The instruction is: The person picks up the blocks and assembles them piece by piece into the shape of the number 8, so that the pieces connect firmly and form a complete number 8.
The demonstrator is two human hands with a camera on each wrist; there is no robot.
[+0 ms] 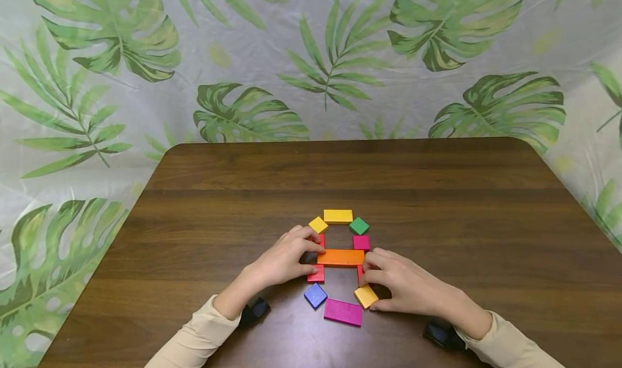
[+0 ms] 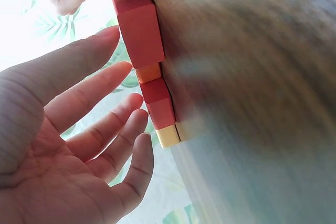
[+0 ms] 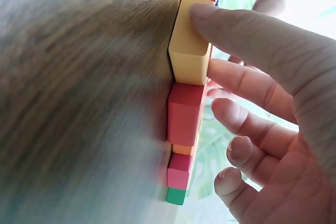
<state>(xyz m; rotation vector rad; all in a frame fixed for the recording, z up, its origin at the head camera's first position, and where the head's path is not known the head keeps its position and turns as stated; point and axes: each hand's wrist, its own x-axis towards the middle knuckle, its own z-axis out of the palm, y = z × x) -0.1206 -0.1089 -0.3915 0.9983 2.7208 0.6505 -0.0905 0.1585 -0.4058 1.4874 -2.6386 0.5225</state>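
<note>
Several coloured wooden blocks lie flat in a closed outline on the table. My left hand (image 1: 286, 253) is on the left side, its thumb touching the lower-left red block (image 1: 316, 274) and its index fingertip at the left end of the long orange block (image 1: 341, 257). Those fingers look relaxed in the left wrist view. My right hand (image 1: 405, 283) pinches the light orange block (image 3: 191, 35) at the lower right, thumb on its outer side. Its other fingers reach over the lower-right red block (image 3: 185, 114), which is partly hidden in the head view.
Below lie a blue block (image 1: 315, 296) and a tilted magenta block (image 1: 343, 312). Above are a long yellow block (image 1: 338, 217), a small yellow block (image 1: 318, 225), a green block (image 1: 359, 226) and a pink block (image 1: 361, 243). Leaf-printed cloth hangs behind the brown table (image 1: 437, 195).
</note>
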